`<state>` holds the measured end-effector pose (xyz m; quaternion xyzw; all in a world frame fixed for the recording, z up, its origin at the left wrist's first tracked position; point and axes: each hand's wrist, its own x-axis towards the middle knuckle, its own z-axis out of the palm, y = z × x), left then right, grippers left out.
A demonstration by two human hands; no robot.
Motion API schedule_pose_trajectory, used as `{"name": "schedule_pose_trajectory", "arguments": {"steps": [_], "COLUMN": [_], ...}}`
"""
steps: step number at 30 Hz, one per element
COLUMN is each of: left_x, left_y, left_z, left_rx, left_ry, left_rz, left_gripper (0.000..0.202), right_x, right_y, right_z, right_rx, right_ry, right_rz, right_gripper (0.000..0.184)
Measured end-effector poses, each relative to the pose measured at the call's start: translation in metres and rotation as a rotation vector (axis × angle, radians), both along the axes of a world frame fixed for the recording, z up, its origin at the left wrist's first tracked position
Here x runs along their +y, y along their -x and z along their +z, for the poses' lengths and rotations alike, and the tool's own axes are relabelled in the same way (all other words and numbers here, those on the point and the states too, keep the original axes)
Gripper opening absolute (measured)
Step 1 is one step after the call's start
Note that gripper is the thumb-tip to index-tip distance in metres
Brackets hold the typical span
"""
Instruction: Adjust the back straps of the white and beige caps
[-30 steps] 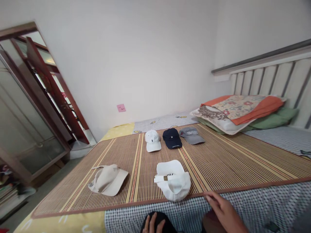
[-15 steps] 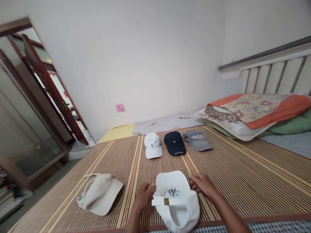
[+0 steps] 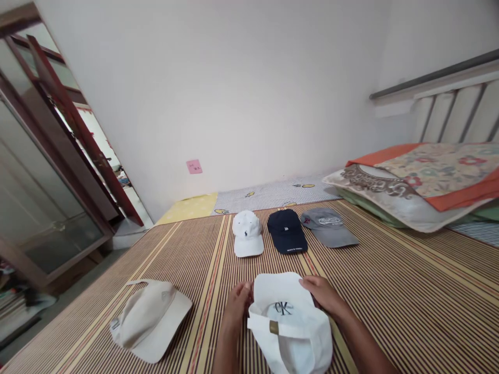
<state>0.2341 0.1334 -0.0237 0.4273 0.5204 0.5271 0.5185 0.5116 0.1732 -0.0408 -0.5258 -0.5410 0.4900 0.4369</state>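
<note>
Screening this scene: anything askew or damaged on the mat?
Two caps look odd compared with the upright navy cap: the beige cap at front left lies skewed, its crown slumped; the white CK cap, between the left hand and right hand, is upside down, opening facing up. No damage visible.

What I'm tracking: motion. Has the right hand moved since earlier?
Yes: the right hand went forward from the striped tan mat's near edge to the white cloth CK cap.

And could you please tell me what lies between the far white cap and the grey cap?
In the head view, the navy cap lies between the far white cap and the grey cap.
</note>
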Motion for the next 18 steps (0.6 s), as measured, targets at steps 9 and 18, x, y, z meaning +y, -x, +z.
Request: {"name": "schedule_pose_trajectory", "arguments": {"steps": [9, 18], "left_x": [-0.013, 0.001], "left_y": [0.031, 0.008], "left_z": [0.035, 0.010], "left_rx": [0.225, 0.210], "left_ry": [-0.048, 0.015], "left_rz": [-0.074, -0.133], "left_gripper": [0.061, 0.056], "right_x": [-0.010, -0.016], "right_y": [-0.027, -0.009], "right_z": [0.015, 0.019], "right_rx": [0.038, 0.034], "right_ry": [-0.037, 0.025], "right_rz": [-0.127, 0.045], "right_gripper": [0.050, 0.039]}}
